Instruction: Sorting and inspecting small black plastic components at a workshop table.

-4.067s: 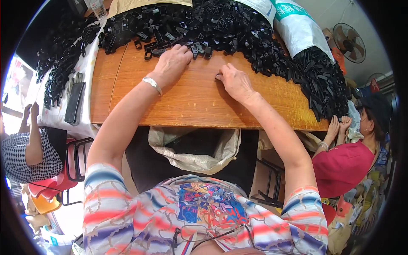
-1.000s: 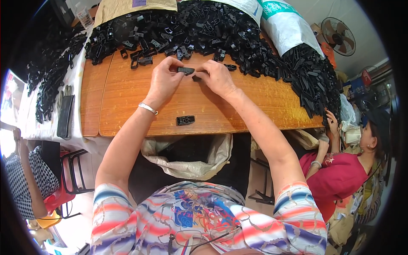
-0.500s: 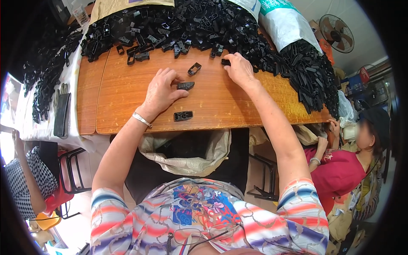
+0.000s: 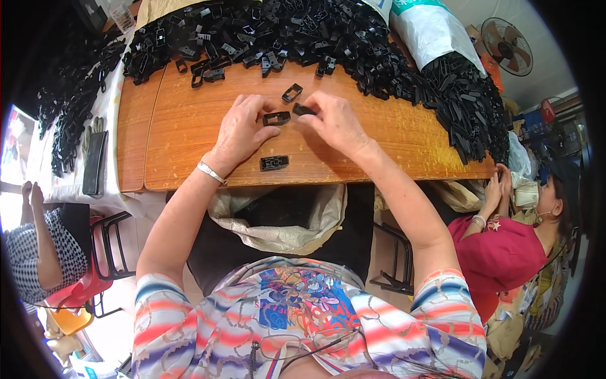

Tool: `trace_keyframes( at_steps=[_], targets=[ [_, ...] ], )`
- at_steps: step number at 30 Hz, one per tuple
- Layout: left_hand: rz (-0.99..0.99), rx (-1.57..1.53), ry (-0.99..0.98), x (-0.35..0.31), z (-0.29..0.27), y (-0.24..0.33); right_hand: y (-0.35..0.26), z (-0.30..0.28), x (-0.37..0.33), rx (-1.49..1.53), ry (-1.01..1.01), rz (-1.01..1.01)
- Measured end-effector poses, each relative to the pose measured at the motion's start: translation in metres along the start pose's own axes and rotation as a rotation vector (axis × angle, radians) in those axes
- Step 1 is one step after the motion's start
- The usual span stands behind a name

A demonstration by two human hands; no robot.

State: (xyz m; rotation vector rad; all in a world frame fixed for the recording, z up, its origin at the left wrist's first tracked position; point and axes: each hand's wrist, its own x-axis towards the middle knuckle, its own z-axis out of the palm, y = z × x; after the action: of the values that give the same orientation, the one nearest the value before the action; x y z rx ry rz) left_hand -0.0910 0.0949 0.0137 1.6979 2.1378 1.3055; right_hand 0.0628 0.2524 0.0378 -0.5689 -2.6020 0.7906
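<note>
My left hand (image 4: 243, 129) rests on the wooden table (image 4: 189, 126) and pinches a black plastic frame piece (image 4: 276, 118) between thumb and fingers. My right hand (image 4: 334, 120) holds a second small black plastic piece (image 4: 304, 110) right beside it; the two pieces almost touch. Another loose black frame (image 4: 291, 92) lies just beyond my fingers. An assembled black buckle (image 4: 274, 163) lies near the table's front edge, below my left hand. A big heap of black plastic parts (image 4: 328, 31) covers the far side of the table.
An open sack (image 4: 278, 221) hangs under the table's front edge at my lap. A white bag (image 4: 435, 31) lies at the far right. A person in red (image 4: 511, 252) sits at my right, another person (image 4: 38, 246) at my left. A fan (image 4: 507, 38) stands far right.
My right hand has come back from the heap with a black piece and met my left hand over the table. The finished buckle stays near the front edge.
</note>
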Motion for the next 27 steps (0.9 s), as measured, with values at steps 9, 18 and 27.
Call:
trace_keyframes(
  at_steps=[9,18,27],
  targets=[
    [-0.018,0.204,-0.051,-0.002,-0.004,-0.009,-0.014,0.032,0.008,0.011,0.068,-0.322],
    [-0.135,0.005,-0.118,0.002,-0.013,-0.006,-0.016,0.025,0.008,0.043,-0.096,-0.221],
    [-0.257,0.078,-0.338,0.018,-0.015,-0.002,-0.011,0.012,0.007,0.128,-0.287,-0.119]
  ],
)
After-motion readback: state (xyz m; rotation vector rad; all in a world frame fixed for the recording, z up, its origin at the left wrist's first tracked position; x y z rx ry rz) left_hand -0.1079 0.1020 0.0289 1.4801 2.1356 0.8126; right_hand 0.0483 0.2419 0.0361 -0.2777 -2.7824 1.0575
